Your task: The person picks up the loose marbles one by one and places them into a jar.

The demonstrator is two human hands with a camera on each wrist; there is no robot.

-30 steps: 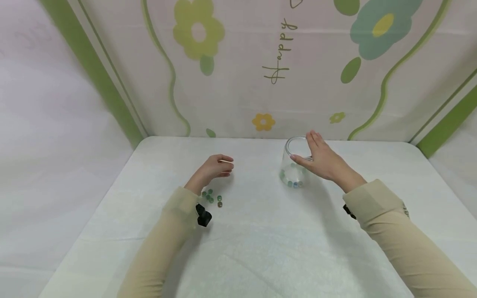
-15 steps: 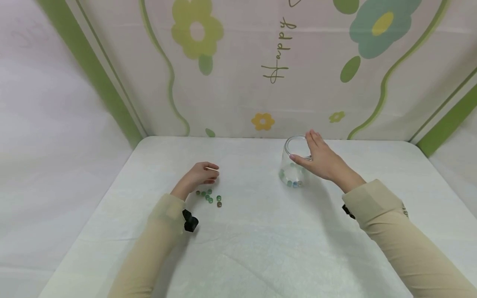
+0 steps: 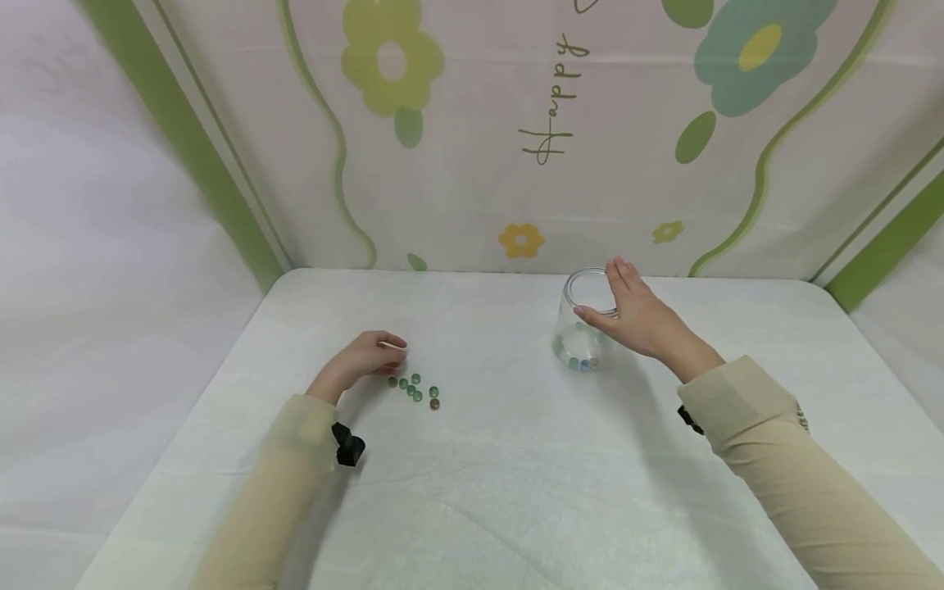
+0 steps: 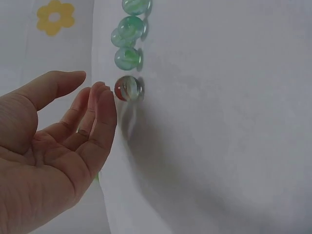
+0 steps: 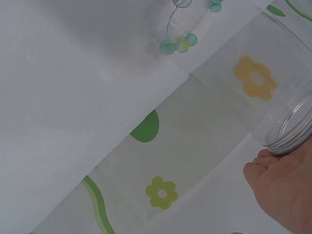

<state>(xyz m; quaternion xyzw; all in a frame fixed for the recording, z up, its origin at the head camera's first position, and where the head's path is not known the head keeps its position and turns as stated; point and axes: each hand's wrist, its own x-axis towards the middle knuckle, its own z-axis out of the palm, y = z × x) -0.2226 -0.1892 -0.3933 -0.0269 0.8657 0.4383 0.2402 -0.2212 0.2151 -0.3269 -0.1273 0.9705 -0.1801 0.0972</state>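
Right hand (image 3: 640, 318) spread against glass jar (image 3: 567, 315), far right, seemingly steadying it; left hand (image 3: 363, 356) empty, loosely curved beside marbles (image 3: 410, 390).

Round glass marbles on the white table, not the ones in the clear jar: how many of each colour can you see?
Green round glass marbles: 5
Brownish round glass marbles: 2
Total: 7
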